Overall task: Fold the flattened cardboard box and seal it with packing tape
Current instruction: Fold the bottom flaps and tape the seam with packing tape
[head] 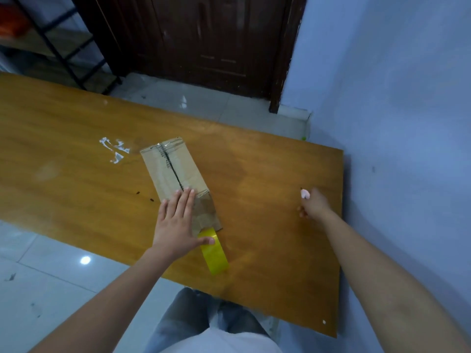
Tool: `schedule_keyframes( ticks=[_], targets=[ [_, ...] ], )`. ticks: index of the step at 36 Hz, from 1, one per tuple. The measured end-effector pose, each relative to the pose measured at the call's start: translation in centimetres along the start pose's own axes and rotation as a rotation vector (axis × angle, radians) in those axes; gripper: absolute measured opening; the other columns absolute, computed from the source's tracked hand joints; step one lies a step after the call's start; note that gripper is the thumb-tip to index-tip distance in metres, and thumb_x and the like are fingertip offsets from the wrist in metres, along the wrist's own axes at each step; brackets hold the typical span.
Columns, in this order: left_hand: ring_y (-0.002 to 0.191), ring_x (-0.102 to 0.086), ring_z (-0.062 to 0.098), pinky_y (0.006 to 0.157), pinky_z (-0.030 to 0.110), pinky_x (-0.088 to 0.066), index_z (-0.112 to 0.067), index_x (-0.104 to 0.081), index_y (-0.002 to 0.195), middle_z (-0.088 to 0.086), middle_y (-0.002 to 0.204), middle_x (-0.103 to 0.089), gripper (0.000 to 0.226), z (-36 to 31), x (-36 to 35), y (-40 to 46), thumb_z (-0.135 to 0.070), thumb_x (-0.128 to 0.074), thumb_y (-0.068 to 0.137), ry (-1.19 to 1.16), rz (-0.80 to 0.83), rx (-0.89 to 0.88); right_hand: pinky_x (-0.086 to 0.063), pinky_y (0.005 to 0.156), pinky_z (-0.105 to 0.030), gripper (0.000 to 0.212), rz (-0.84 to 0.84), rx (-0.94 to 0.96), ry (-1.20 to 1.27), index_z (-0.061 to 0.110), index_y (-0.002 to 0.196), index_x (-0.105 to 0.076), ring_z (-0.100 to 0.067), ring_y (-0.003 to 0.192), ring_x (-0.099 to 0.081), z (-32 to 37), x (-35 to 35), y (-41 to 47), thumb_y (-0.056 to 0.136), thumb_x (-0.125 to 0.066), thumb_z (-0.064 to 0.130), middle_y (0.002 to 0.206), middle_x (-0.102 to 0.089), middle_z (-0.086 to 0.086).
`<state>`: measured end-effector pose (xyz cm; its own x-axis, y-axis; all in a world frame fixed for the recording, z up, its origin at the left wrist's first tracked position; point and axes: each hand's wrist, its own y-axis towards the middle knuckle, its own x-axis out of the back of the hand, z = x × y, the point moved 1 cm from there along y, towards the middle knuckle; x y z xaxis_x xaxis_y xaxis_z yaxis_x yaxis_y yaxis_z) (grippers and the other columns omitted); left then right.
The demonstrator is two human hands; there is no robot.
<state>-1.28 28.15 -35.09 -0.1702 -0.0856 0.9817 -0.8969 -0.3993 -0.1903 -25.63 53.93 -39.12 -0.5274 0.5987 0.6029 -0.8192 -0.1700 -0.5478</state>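
A long folded cardboard box (171,166) lies on the wooden table (76,138), its top seam running lengthwise with clear tape at the far end. My left hand (175,220) presses flat on the near end of the box, fingers straight, thumb touching a strip of yellow packing tape (214,253) that runs from the box's near face onto the table. My right hand (312,203) is off to the right above the table, fingers curled around a small pink-white object (305,194). No tape roll is visible.
White tape scraps (114,149) are stuck to the table left of the box. A blue wall (395,123) borders the table's right edge. A dark wooden door (204,39) and a black metal shelf (51,34) stand beyond the far edge.
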Motion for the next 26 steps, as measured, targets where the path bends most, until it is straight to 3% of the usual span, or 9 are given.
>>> schedule_keyframes(
  ticks=[2, 5, 9, 12, 14, 18, 20, 23, 26],
  targets=[
    [0.144, 0.016, 0.017, 0.116, 0.041, 0.008, -0.018, 0.019, 0.146, -0.002, 0.157, 0.013, 0.13, 0.0, 0.0, 0.0, -0.098, -0.004, 0.046, -0.017, -0.008, -0.003, -0.041, 0.059, -0.028, 0.013, 0.03, 0.115, -0.036, 0.012, 0.096, -0.046, -0.026, 0.063, -0.055, 1.4, 0.0, -1.0, 0.099, -0.035, 0.017, 0.078, -0.059, -0.013],
    [0.144, 0.016, 0.017, 0.115, 0.04, 0.009, -0.019, 0.023, 0.143, -0.003, 0.157, 0.013, 0.131, 0.0, 0.2, -0.1, -0.099, 0.005, 0.04, -0.016, 0.001, -0.008, -0.036, 0.071, -0.027, 0.018, 0.052, 0.236, -0.104, 0.004, 0.102, -0.056, -0.021, 0.09, -0.05, 3.0, -0.1, -2.1, 0.098, -0.04, 0.011, 0.097, -0.06, -0.012],
    [0.144, 0.017, 0.018, 0.115, 0.041, 0.008, -0.019, 0.026, 0.141, -0.004, 0.156, 0.017, 0.133, 0.0, 0.3, -0.1, -0.099, 0.011, 0.036, -0.039, -0.002, -0.012, -0.032, 0.059, -0.027, 0.017, 0.114, 0.298, -0.085, 0.016, 0.085, -0.047, -0.019, 0.084, -0.046, 5.3, -0.7, -4.4, 0.098, -0.044, 0.027, 0.08, -0.048, 0.002],
    [0.142, 0.022, 0.018, 0.114, 0.04, 0.011, -0.019, 0.033, 0.137, -0.006, 0.152, 0.027, 0.133, -0.1, 0.3, -0.1, -0.097, 0.017, 0.031, -0.033, 0.008, -0.006, -0.033, 0.071, -0.028, 0.028, 0.211, 0.311, -0.082, 0.011, 0.106, -0.048, -0.022, 0.088, -0.05, 6.8, -1.8, -6.4, 0.099, -0.037, 0.036, 0.094, -0.049, -0.003],
    [0.143, 0.021, 0.018, 0.115, 0.041, 0.01, -0.019, 0.034, 0.137, -0.005, 0.153, 0.026, 0.132, -0.1, 0.3, -0.1, -0.097, 0.017, 0.031, -0.028, 0.009, -0.006, -0.032, 0.072, -0.03, 0.029, 0.259, 0.33, -0.117, 0.013, 0.11, -0.041, -0.021, 0.082, -0.047, 7.6, -2.7, -8.0, 0.1, -0.029, 0.038, 0.089, -0.048, -0.006],
    [0.143, 0.021, 0.017, 0.116, 0.041, 0.009, -0.02, 0.032, 0.137, -0.004, 0.155, 0.023, 0.125, -0.1, 0.3, -0.2, -0.097, -0.018, 0.051, -0.055, 0.009, 0.001, -0.029, 0.059, -0.034, 0.025, 0.276, 0.475, -0.224, 0.016, 0.105, -0.03, -0.022, 0.065, -0.042, 8.7, -5.1, -11.0, 0.102, -0.024, 0.039, 0.072, -0.042, -0.003],
    [0.142, 0.022, 0.016, 0.116, 0.04, 0.009, -0.02, 0.031, 0.139, -0.005, 0.155, 0.023, 0.124, -0.1, 0.5, -0.4, -0.091, -0.033, 0.06, -0.059, 0.005, -0.001, -0.035, 0.065, -0.035, 0.027, 0.286, 0.557, -0.253, 0.016, 0.111, -0.033, -0.023, 0.073, -0.047, 9.1, -6.4, -12.2, 0.101, -0.029, 0.04, 0.082, -0.048, -0.004],
    [0.143, 0.021, 0.015, 0.115, 0.039, 0.01, -0.021, 0.023, 0.145, -0.006, 0.155, 0.021, 0.124, -0.1, 0.7, -0.6, -0.089, -0.039, 0.062, -0.076, -0.011, -0.008, -0.041, 0.08, -0.035, 0.026, 0.29, 0.624, -0.273, 0.019, 0.114, -0.043, -0.02, 0.091, -0.049, 9.6, -8.0, -13.1, 0.094, -0.049, 0.035, 0.102, -0.05, 0.004],
    [0.142, 0.021, 0.014, 0.114, 0.038, 0.013, -0.021, 0.021, 0.147, -0.008, 0.155, 0.022, 0.128, 0.1, 0.5, -0.4, -0.095, -0.027, 0.054, -0.077, -0.012, -0.004, -0.04, 0.078, -0.032, 0.028, 0.209, 0.677, -0.301, 0.022, 0.107, -0.051, -0.014, 0.096, -0.049, 9.8, -9.2, -13.6, 0.084, -0.064, 0.03, 0.105, -0.05, 0.011]
  ],
)
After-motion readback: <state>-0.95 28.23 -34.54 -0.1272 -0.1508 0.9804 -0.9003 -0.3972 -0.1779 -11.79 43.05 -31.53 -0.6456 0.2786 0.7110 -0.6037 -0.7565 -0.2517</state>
